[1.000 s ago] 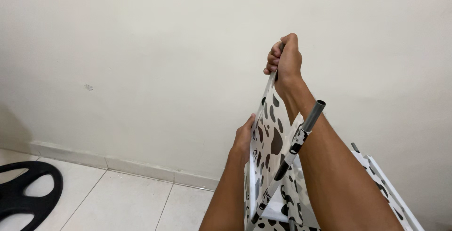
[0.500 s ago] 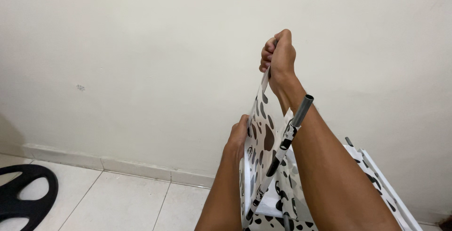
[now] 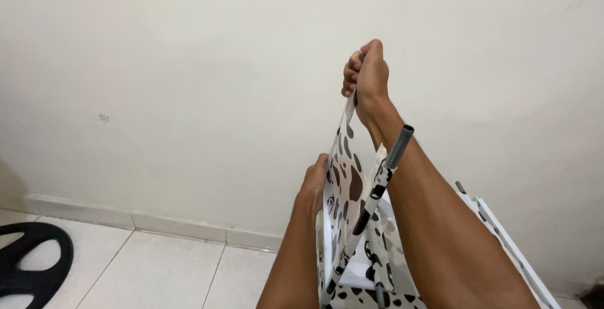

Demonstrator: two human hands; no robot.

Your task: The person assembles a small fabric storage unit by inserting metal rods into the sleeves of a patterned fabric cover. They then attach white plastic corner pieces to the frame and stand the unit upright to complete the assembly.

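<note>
Cream wall behind, both hands working a spotted fabric sheet [image 3: 345, 180].
Right hand [image 3: 367, 77] stayed fisted on its top edge, slightly lower than before; left hand [image 3: 313, 183] gripped beside the grey pole [image 3: 384, 170].

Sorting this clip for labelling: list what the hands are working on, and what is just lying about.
In hand: spotted fabric cover, pulled up by right hand, steadied by left hand; grey pole; white frame.
Lying about: black ring-shaped object on tiled floor.

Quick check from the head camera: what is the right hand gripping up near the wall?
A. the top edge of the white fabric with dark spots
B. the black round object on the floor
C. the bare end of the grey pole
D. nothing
A: the right hand is closed in a fist on the top edge of the spotted fabric, pulling it up; the grey pole end stands free beside the forearm.
</note>
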